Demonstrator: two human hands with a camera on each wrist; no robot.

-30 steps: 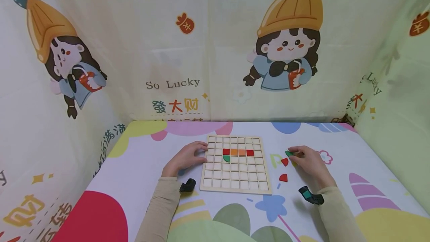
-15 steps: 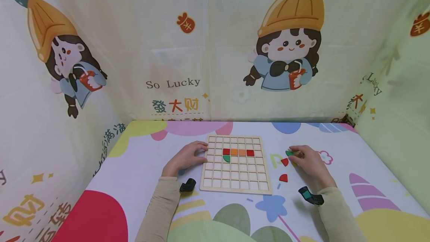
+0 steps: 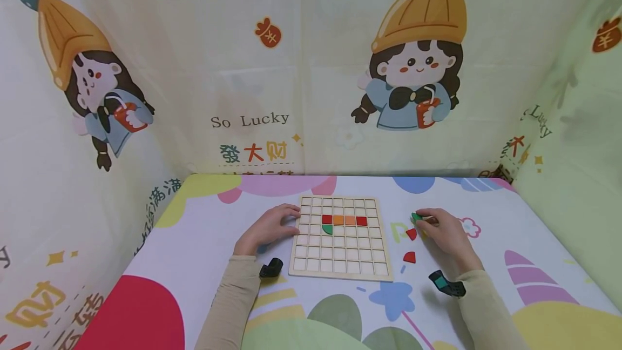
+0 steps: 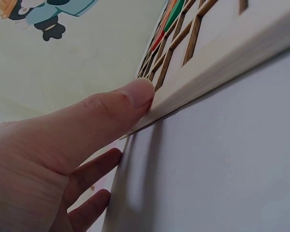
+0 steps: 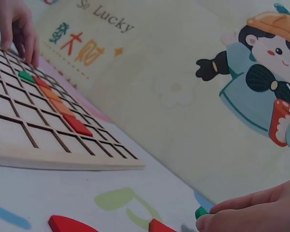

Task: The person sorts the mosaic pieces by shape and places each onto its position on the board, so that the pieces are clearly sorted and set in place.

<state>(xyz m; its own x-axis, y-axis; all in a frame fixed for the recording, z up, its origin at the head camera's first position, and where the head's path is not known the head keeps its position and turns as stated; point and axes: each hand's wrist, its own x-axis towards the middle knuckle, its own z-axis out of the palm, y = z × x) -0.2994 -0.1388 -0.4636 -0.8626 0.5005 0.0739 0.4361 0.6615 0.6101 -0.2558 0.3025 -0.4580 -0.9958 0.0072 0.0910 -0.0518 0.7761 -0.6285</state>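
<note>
A square wooden grid board [image 3: 341, 277] lies on the table, with two red squares and two orange squares in one row. Below the left red square [image 3: 328, 220] sits a green quarter-circle tile [image 3: 328, 229]. My left hand [image 3: 270, 227] touches the board's left edge, thumb and fingers spread apart; the thumb [image 4: 135, 92] meets the rim in the left wrist view. To the right of the board, my right hand [image 3: 444, 233] pinches another green quarter-circle tile [image 3: 416, 217] between thumb and fingers. In the right wrist view only a corner of this green tile [image 5: 201, 212] shows.
Two red quarter-circle tiles lie between the board and my right hand, the nearer red tile [image 3: 410, 257] and the farther red tile [image 3: 411, 234]. A yellow bit shows under the right fingers. Printed cloth walls [image 3: 311, 85] stand behind the table and at both sides.
The green tile in my right hand has risen slightly and tilted, and the right hand has shifted a little. My left hand and the board stay in place.
</note>
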